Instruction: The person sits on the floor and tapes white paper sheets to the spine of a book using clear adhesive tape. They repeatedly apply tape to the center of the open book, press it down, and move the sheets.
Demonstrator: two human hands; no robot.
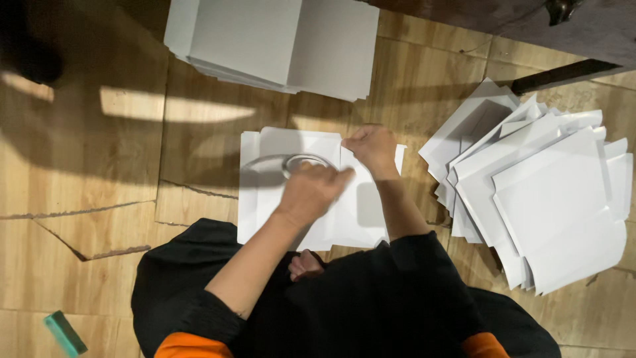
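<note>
A white sheet of card (271,199) lies flat on the wooden floor in front of me. My left hand (311,189) is curled over it, next to a blurred ring-shaped thing (298,161) that rests on the sheet; whether the fingers grip the ring is unclear. My right hand (371,147) presses down on the sheet's upper right edge with its fingers bent. Both forearms reach out from black sleeves with orange cuffs.
A neat stack of white sheets (278,43) lies at the top. A fanned pile of white sheets (543,192) spreads at the right. A green block (65,333) sits at the bottom left. Dark furniture (570,26) stands at the top right. The floor has cracks.
</note>
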